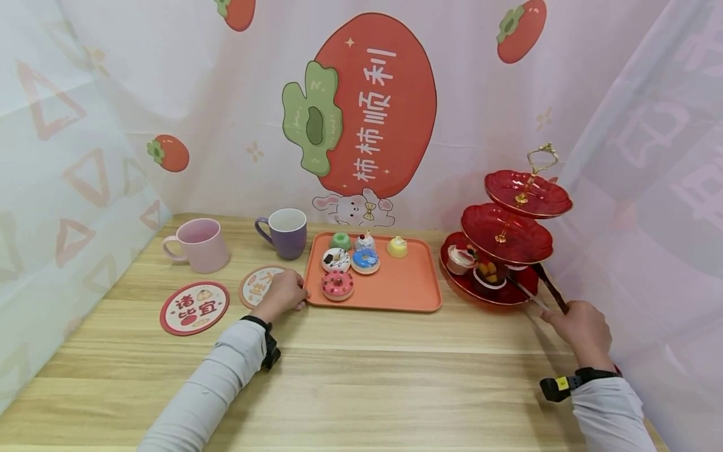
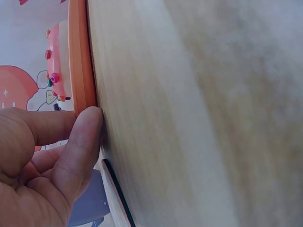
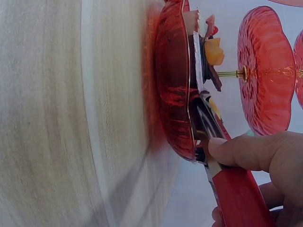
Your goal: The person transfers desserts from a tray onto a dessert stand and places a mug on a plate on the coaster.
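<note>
My left hand (image 1: 285,292) is at the near left corner of an orange tray (image 1: 395,285), its thumb and forefinger pinching the rim (image 2: 83,61). On the tray lie a pink donut (image 1: 337,285), a blue donut (image 1: 365,261), a white donut (image 1: 336,260) and several small cakes. At the right, my right hand (image 1: 582,329) grips tongs (image 3: 241,194) with a red handle. Their metal tips reach over the lowest plate of a red three-tier stand (image 1: 505,232), close to a dark cupcake with orange fruit (image 1: 490,273). A cream-topped cupcake (image 1: 460,258) sits beside it.
A pink mug (image 1: 204,248) and a purple mug (image 1: 289,235) stand at the back left. Before them lie two round coasters, one red-rimmed (image 1: 194,307), the other (image 1: 257,284) partly under my left hand. A printed cloth (image 1: 226,94) hangs behind the table.
</note>
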The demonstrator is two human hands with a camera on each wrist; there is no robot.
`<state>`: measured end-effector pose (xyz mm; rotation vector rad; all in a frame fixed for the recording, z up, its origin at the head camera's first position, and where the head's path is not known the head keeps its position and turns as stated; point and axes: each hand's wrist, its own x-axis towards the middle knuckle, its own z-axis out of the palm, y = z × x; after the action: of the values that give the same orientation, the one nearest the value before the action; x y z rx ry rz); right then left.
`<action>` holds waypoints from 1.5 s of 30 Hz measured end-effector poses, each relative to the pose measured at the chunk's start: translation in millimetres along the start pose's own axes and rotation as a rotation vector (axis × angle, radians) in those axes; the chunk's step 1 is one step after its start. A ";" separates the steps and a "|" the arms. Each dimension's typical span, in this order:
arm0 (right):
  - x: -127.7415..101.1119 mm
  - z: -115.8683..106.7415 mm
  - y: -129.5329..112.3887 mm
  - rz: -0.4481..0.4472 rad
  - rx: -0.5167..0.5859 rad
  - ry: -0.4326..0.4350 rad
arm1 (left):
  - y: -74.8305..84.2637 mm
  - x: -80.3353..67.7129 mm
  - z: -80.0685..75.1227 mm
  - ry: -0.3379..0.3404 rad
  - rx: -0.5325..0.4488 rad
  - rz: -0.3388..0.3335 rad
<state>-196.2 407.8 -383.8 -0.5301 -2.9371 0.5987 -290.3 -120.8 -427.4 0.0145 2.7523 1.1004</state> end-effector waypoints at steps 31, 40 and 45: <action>-21.6 -6.0 15.3 -0.025 -0.017 0.011 | -3.0 2.7 0.8 0.005 0.013 0.006; -30.9 -8.4 13.7 0.008 -0.001 0.012 | -4.3 3.3 1.0 0.005 0.020 0.015; -35.8 -8.1 15.5 0.018 -0.007 0.007 | -4.1 3.1 1.4 0.006 0.017 0.013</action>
<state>-156.5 411.4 -383.4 -0.5586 -2.9315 0.5879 -292.9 -122.6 -431.7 0.0317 2.7705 1.0817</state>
